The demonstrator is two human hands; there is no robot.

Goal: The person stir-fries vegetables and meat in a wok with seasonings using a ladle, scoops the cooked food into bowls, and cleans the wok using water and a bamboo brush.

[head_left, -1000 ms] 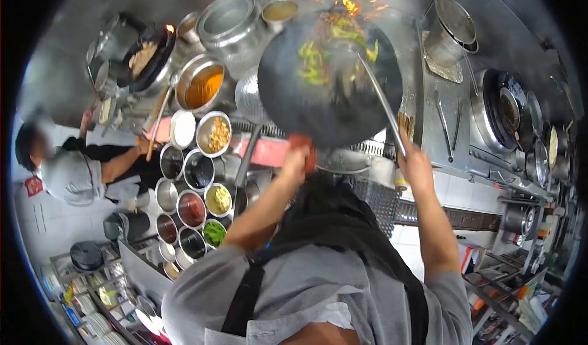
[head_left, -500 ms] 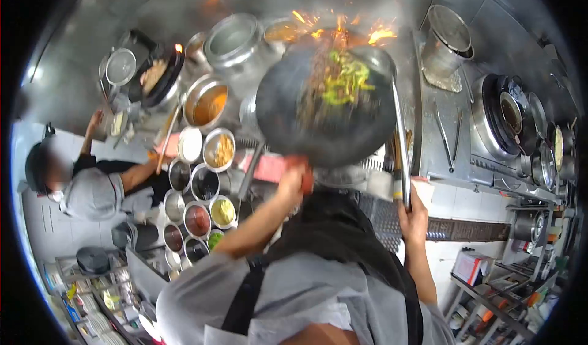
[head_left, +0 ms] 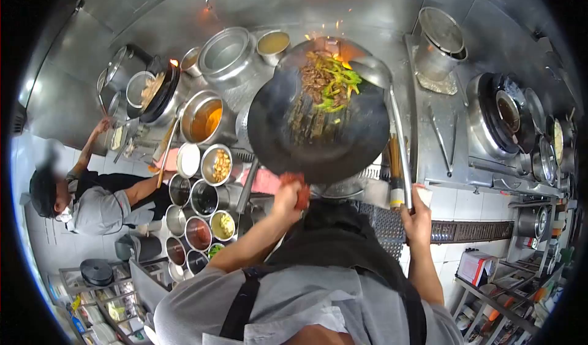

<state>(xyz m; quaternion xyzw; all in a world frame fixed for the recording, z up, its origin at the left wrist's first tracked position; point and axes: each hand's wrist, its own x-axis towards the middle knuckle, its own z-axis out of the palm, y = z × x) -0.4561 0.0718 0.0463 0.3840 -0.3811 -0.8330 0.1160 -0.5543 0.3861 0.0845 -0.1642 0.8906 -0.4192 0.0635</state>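
My left hand (head_left: 286,201) is closed on the near side of a large black wok (head_left: 343,152), with a red cloth (head_left: 301,193) between hand and metal. Strips of brown meat and green vegetable (head_left: 334,87) lie toward the wok's far rim, where a small flame (head_left: 347,54) shows. My right hand (head_left: 418,217) is wrapped round the long handle of a steel ladle (head_left: 373,71). The ladle's bowl is over the wok's far right edge, beside the food. How the left fingers grip under the cloth is partly hidden.
Pots (head_left: 228,54) and an orange-liquid pot (head_left: 205,118) stand left of the wok. Several ingredient containers (head_left: 204,197) sit nearer. Tongs (head_left: 442,138) lie on the right counter. A co-worker (head_left: 101,201) works at another wok (head_left: 165,94) on the left.
The wok has shifted slightly left and toward me. Its food, blurred before, now lies nearer the far rim. The flames and sparks behind it have shrunk. Both hands keep their hold.
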